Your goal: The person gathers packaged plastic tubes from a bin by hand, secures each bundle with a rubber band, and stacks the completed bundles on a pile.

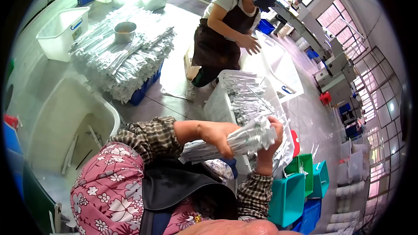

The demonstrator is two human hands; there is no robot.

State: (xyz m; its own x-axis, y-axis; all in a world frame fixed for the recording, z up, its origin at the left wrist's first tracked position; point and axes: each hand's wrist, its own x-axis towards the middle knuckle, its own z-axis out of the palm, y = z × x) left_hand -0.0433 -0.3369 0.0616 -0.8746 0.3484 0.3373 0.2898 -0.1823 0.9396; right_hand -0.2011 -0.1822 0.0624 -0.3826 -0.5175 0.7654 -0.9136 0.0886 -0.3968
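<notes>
A bundle of long, thin white packets (250, 137) lies across in front of my body. My left hand (215, 135) wraps round its middle with the thumb on the near side. At the bundle's right end, my right hand (271, 141) is closed round it, its fingers curled up the far side. What the packets contain cannot be made out. Just beyond both hands stands a white tub (213, 102) filled with many more loose white packets (246, 89).
A co-worker in a dark apron (222, 39) stands beyond the tub. At the left, a metal bowl (125, 31) sits on a large packet pile (117, 65). A big white bin (61, 104) is near my left arm. Teal (285, 200) and green bins (307, 169) stand right.
</notes>
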